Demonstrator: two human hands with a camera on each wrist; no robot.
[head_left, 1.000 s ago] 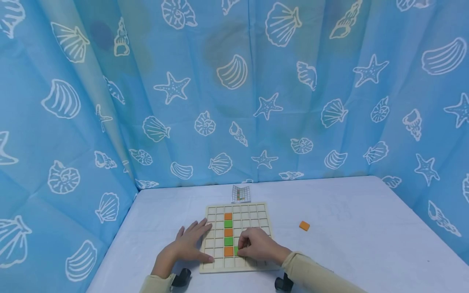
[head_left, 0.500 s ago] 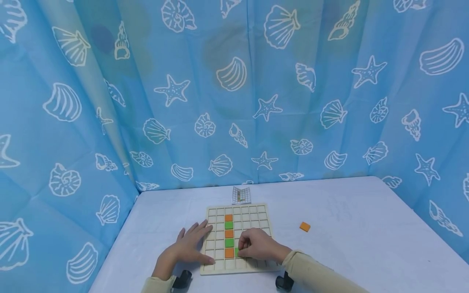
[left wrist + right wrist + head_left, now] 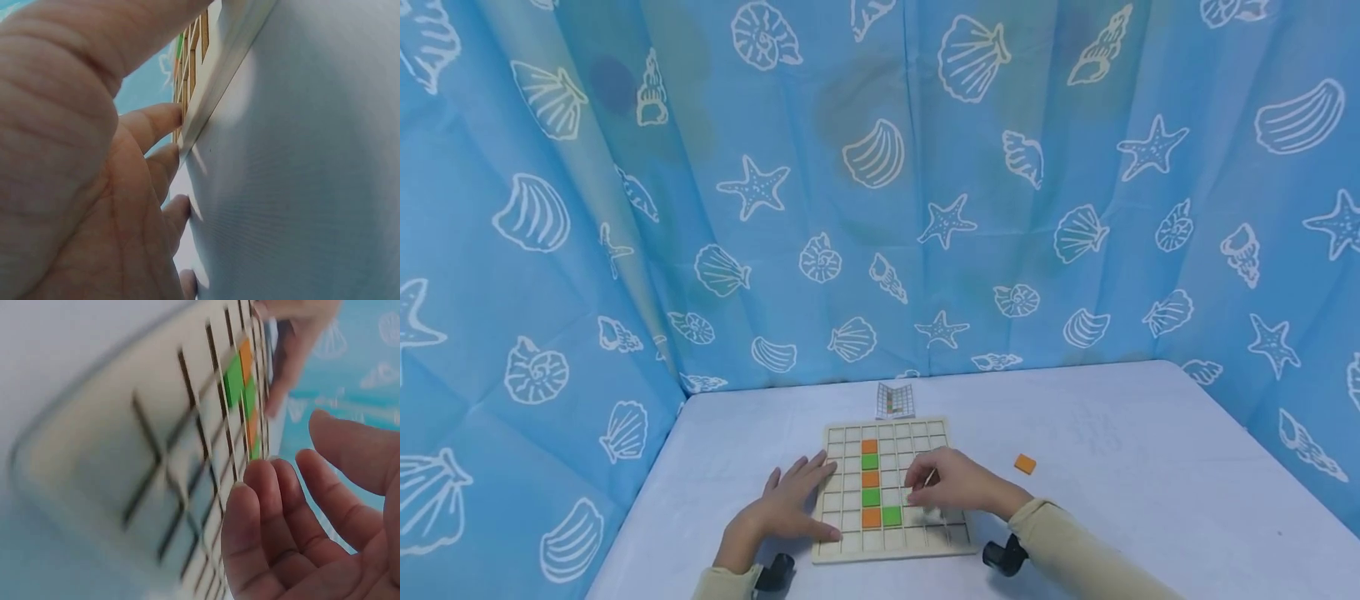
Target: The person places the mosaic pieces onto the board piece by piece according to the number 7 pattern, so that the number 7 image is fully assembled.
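A pale square grid board (image 3: 917, 546) lies on the white table. Orange and green square tiles alternate up one of its columns, the lowest being an orange tile (image 3: 871, 518). Directly right of that one sits a green tile (image 3: 891, 517), also seen beyond the fingers as a green tile (image 3: 232, 381) in the right wrist view. My right hand (image 3: 958, 482) hovers over the board's right half, fingers loosely bent, thumb apart from them, holding nothing. With fingers spread, my left hand (image 3: 782, 504) rests at the board's left edge, thumb and fingertips touching it.
A loose orange tile (image 3: 1025, 463) lies on the table right of the board. Behind the board stands a small folded card (image 3: 895, 401) printed with a coloured grid. A blue curtain (image 3: 880, 208) with white shells and starfish encloses the table's back and sides.
My right hand has let go of the green tile and moved up and to the right, leaving the tile in its cell. My left hand has stayed in place.
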